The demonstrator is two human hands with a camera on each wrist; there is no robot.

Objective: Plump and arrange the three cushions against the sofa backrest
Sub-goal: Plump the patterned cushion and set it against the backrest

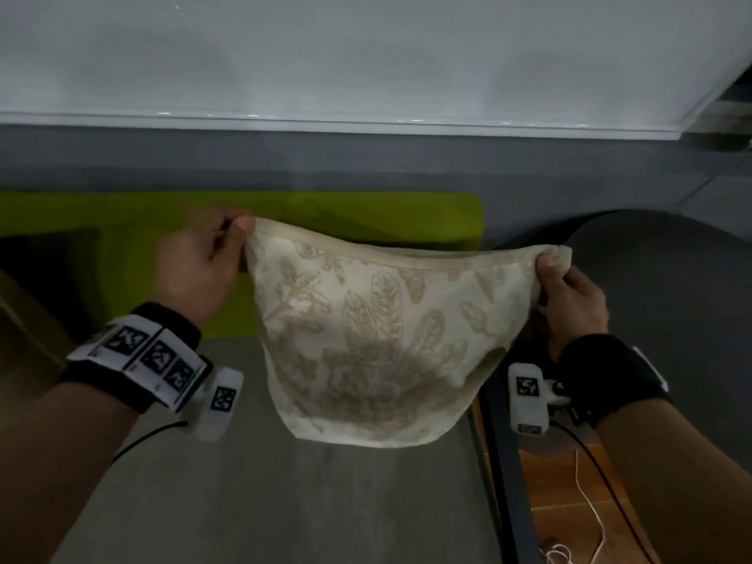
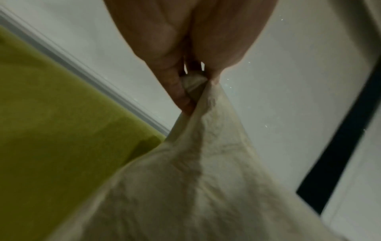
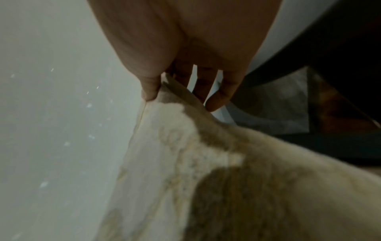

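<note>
We see left hand (image 1: 195, 270) grip pinching left top corner of cream leaf-print cushion (image 1: 366, 343); cushion hangs above grey sofa seat (image 1: 252, 494), lime-green cushion (image 1: 122, 254) behind it, white wall (image 1: 366, 54) above; right hand (image 1: 573, 303) grip pinching right corner.

I hold the cushion (image 1: 366, 339) between my left grip (image 1: 199, 262) and right grip (image 1: 569, 299), above the sofa seat (image 1: 244, 482), before the backrest (image 1: 366, 213).
</note>
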